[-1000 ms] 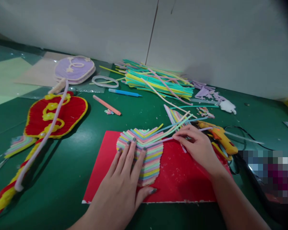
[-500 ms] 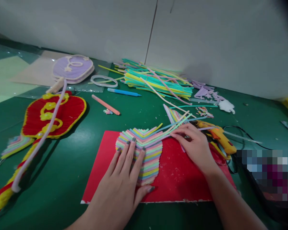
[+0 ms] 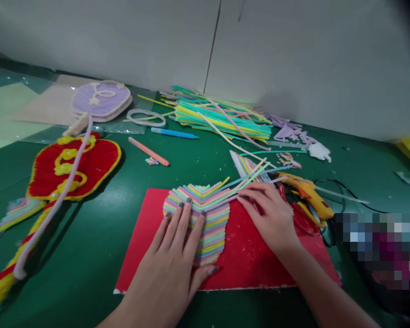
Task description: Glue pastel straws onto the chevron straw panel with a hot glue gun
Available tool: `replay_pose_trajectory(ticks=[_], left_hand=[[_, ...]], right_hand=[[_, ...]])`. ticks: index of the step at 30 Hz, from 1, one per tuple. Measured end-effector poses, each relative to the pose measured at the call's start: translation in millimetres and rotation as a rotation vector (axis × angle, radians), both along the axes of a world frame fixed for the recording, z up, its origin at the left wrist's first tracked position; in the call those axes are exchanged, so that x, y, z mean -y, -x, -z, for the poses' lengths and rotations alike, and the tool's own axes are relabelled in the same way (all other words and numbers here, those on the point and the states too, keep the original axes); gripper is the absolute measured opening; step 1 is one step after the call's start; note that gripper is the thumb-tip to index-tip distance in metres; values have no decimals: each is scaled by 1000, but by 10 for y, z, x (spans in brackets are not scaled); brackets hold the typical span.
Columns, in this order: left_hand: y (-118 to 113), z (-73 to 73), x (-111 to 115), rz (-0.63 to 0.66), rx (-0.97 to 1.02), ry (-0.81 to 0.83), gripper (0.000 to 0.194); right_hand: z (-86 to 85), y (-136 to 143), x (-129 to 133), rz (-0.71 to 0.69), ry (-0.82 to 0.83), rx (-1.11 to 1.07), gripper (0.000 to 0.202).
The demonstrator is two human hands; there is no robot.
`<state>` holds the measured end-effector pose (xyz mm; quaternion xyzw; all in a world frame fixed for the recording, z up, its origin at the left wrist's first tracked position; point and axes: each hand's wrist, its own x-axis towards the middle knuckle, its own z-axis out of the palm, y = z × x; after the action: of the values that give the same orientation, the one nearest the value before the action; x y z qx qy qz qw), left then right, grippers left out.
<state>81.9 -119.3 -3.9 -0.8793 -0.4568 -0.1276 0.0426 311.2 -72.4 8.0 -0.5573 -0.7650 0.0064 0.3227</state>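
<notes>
My left hand [image 3: 172, 246] lies flat with fingers spread on a panel of pastel-striped pipe cleaners [image 3: 213, 237], holding it against a red board [image 3: 253, 269]. Along the panel's upper part, stripes bend into a V, and several long loose ends [image 3: 256, 175] stick out to the right. My right hand [image 3: 271, 214] pinches a lavender pipe cleaner [image 3: 225, 201] at the V's lower right side. That strip runs toward my left fingertips, and part of it is hidden by my right fingers. Behind the right hand is a smaller striped piece [image 3: 241, 165], partly covered by the loose ends.
A yellow glue gun [image 3: 309, 191] with a cable lies right of the board, near scissors and a pixelated dark device [image 3: 379, 255]. Behind are a pipe-cleaner bundle [image 3: 222, 120], a blue marker [image 3: 174, 133] and an orange marker [image 3: 148, 151]. At left lie a red fan [image 3: 78, 166] and a lavender fan [image 3: 100, 100].
My right hand has shifted slightly left and down, and the lavender strip now shows along the V's lower edge. My left hand stays on the panel. The view has moved slightly.
</notes>
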Motion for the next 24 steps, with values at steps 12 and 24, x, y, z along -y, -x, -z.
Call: replay_pose_trajectory(ticks=[12, 24], left_hand=[[4, 28, 3, 5, 5, 5, 69], [-7, 29, -9, 21, -30, -30, 70]], right_hand=[[118, 23, 294, -227, 308, 380, 74], [-2, 2, 230, -191, 350, 144, 44]])
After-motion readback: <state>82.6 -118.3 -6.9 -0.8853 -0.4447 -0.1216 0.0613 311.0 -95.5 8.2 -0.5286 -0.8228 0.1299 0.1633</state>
